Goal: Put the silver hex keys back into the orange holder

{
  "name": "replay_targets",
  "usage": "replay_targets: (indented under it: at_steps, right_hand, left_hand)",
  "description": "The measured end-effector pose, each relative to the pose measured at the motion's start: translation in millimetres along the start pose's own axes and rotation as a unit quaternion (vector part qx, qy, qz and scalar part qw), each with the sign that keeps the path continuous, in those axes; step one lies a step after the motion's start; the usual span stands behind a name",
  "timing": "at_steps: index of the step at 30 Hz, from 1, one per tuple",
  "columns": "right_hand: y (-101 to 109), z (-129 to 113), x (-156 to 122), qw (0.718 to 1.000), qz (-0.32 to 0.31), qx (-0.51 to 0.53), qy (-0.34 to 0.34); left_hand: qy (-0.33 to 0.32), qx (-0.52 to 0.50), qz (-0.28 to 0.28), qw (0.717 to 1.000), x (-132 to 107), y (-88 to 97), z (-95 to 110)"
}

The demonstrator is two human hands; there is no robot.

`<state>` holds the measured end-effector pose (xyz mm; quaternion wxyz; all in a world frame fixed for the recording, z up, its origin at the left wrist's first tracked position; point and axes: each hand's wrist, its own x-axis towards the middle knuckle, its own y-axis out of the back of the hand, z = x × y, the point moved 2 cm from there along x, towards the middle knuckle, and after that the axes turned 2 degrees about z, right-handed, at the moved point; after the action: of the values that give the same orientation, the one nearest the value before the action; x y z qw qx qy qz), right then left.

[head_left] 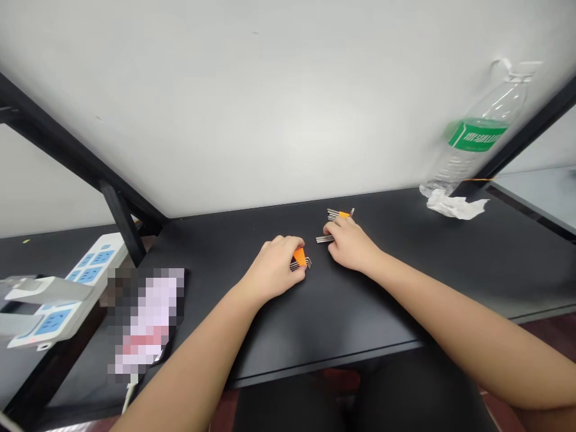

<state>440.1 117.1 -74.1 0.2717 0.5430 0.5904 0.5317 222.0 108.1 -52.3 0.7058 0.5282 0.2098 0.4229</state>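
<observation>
1. Most of my feed is the black table (pixel 405 300), with a white wall (pixel 270 90) along its back edge.
2. At the back right corner stands a clear plastic bottle (pixel 472 144) with a green label. A crumpled tissue (pixel 454 206) lies at its foot.
3. Past the left edge, on a neighbouring surface, lies a white power strip (pixel 76 288) with blue sockets.
4. Near the front left corner lies a flat thing (pixel 146 321), blurred out so I cannot tell what it is.
5. The left hand (pixel 274 270) rests mid-table, fingers curled and pressed together, pinching an orange holder (pixel 299 257). Short ends of metal keys stick out of it.
6. The right hand (pixel 348 243) lies just beside it, nearer the back edge, palm down with the fingers bent. Its fingertips touch a few loose keys (pixel 324 239) lying flat, but I cannot tell whether they pinch them.
7. A second holder (pixel 343 213), also orange and with keys in it, lies just behind the right hand, near the back edge.
8. My reading is that the work is partway along. Some keys are out on the table, while both holders have keys seated in them.
</observation>
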Motion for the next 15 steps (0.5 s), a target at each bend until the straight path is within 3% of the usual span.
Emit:
replay_targets:
  at_steps: [3,6,15]
  right_hand:
    - [5,-15,-5,0.998,0.013,0.038,0.058]
    - [2,-32,-10,0.990,-0.030,0.076,0.113]
    - [-8,-41,-10,0.990,-0.039,0.064,0.116]
  left_hand:
    - [-0.006,0.000,0.000,1.000,0,-0.7,0]
    - [-0.011,0.007,0.000,1.000,1,-2.3,0]
    - [-0.029,0.014,-0.002,0.999,2,-4.1,4]
